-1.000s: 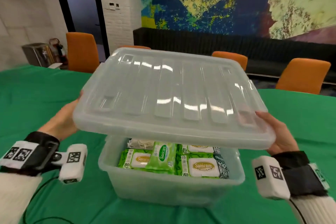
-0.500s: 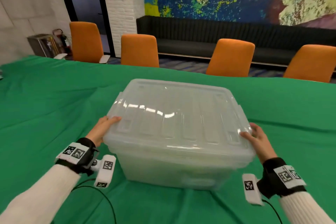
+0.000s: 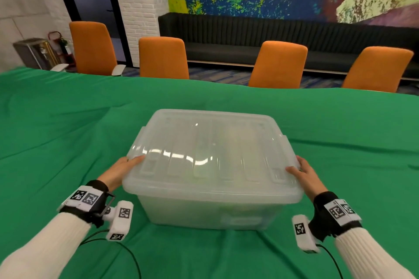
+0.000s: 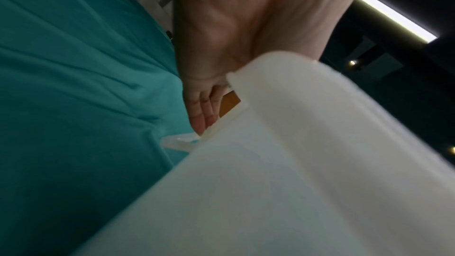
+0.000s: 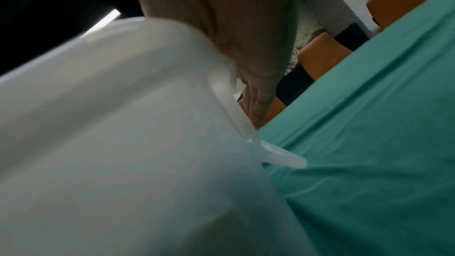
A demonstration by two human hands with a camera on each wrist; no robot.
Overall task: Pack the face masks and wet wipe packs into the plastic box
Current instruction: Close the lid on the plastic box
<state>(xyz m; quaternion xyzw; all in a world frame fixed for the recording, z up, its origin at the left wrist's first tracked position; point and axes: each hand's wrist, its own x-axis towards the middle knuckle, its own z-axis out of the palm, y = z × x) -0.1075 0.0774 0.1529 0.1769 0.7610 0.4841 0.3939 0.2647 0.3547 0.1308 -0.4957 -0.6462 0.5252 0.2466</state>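
The clear plastic box (image 3: 204, 213) stands on the green cloth with its ribbed lid (image 3: 210, 154) lying on top. My left hand (image 3: 120, 172) holds the lid's near left corner, thumb on top, and its fingers (image 4: 202, 112) lie along the rim. My right hand (image 3: 305, 174) holds the near right corner the same way, and its fingers (image 5: 258, 102) run down the rim. A side latch (image 4: 177, 142) juts out just past my left fingertips, another latch (image 5: 283, 156) below my right. The masks and wipe packs are hidden behind the cloudy plastic.
The green tablecloth (image 3: 68, 142) spreads wide on all sides of the box. Several orange chairs (image 3: 163, 56) line the table's far edge, with a dark bench behind. Cables (image 3: 118, 244) trail from my wrist cameras over the cloth near me.
The lid was held up over the open box with the wipe packs showing; it has come down onto the box. Both hands stayed at its near corners.
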